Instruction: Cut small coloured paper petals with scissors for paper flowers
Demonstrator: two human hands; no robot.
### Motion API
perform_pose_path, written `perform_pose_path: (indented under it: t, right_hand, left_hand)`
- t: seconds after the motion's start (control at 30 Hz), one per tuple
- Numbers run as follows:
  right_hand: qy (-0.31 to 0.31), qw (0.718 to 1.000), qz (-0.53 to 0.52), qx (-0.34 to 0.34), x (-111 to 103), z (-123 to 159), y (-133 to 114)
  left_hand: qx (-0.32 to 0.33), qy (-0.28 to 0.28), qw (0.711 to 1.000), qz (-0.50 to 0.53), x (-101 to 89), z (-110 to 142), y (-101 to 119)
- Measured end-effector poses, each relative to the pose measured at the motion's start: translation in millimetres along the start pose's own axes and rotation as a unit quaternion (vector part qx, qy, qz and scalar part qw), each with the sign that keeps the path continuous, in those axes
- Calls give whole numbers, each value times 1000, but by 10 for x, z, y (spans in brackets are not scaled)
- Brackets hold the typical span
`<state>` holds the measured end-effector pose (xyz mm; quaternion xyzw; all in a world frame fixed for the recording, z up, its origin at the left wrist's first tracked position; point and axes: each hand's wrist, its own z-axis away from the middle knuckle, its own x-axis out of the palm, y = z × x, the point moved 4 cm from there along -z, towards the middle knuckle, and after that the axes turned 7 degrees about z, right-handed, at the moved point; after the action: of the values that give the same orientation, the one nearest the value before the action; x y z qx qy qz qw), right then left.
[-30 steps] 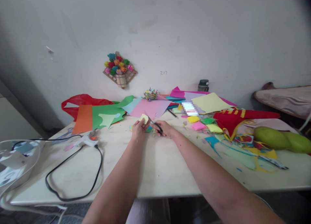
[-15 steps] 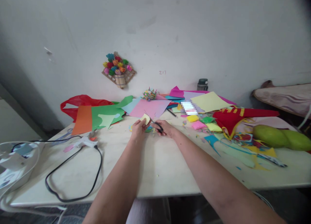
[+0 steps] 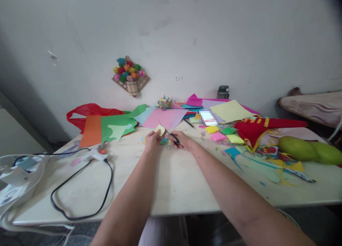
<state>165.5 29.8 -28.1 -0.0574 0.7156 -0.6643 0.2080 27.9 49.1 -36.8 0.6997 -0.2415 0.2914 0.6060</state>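
My left hand (image 3: 153, 139) pinches a small piece of pale yellow paper (image 3: 159, 129) above the middle of the table. Just right of it, my right hand (image 3: 182, 140) is closed around the black handles of a pair of scissors (image 3: 174, 137). The blades point up and left, close by the paper's right edge; whether they touch it I cannot tell. Small coloured paper scraps (image 3: 164, 141) lie on the table beneath and between the hands. A pink sheet (image 3: 165, 118) lies flat just beyond them.
A white glue gun (image 3: 97, 155) with a looping black cord lies left. Orange (image 3: 91, 130) and green sheets (image 3: 107, 121) sit behind it. At right are clay packets (image 3: 217, 136), red cloth (image 3: 251, 132), green fruits (image 3: 298, 150) and paper offcuts. A dark bottle (image 3: 223, 92) stands at the back.
Almost nothing differs. Both hands, the paper and the scissors keep the same places; the view shifts very slightly.
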Motion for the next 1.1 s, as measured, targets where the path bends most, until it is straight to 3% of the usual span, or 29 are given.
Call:
perform_pose_path:
  t: [0.4, 0.9, 1.1]
  right_hand:
    - [23, 999, -38, 22, 17, -30, 24]
    - [5, 1000, 9, -16, 16, -13, -2]
    - [11, 1000, -7, -20, 1, 2, -35]
  left_hand:
    - [4, 4, 1000, 4, 14, 13, 11]
    - [35, 36, 999, -21, 6, 31, 40]
    - [3, 25, 999, -37, 32, 49, 32]
